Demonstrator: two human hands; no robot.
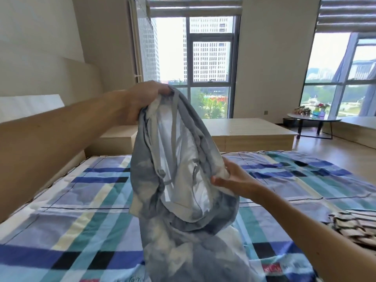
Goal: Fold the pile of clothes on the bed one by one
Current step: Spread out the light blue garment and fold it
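Note:
A blue-grey tie-dye garment (pixel 183 231) with a white lining and grey drawstrings hangs in the air above the bed (pixel 77 200). My left hand (pixel 146 98) grips its waistband at the top, held high. Lower down, my right hand (pixel 232 180) pinches the other side of the waistband, so the opening gapes toward me. The lower part of the garment drapes down onto the checked sheet. A striped black-and-white garment (pixel 354 224) lies on the bed at the right edge.
A low wooden platform (pixel 254 131) runs behind the bed under the tall windows. A small round table (pixel 313 119) with flowers stands at the back right. The headboard and wall are on the left.

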